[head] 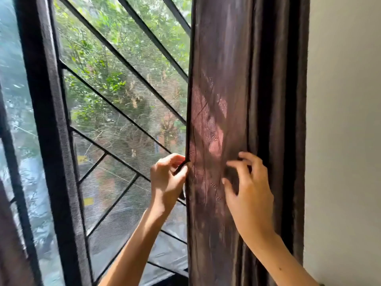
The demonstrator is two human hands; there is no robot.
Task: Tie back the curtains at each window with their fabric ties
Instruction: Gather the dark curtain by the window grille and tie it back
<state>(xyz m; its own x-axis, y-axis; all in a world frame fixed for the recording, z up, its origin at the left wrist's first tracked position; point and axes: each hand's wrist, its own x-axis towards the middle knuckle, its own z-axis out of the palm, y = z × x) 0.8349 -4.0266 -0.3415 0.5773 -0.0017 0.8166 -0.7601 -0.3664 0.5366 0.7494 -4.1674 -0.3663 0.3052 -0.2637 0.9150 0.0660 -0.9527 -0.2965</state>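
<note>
Dark brown curtain (237, 100), gathered in folds (semi-sheer), hanging beside window

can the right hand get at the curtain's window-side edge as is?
Probably yes. The right hand lies on the curtain front with fingers spread, and only bare fabric lies between it and that edge. The left hand already pinches the edge there, so the right would need a spot above or below it.

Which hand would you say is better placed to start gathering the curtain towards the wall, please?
Probably the left hand: its fingers already pinch the free edge of the curtain on the window grille side. The right hand only hovers at the folds, fingers spread, gripping nothing.
</note>
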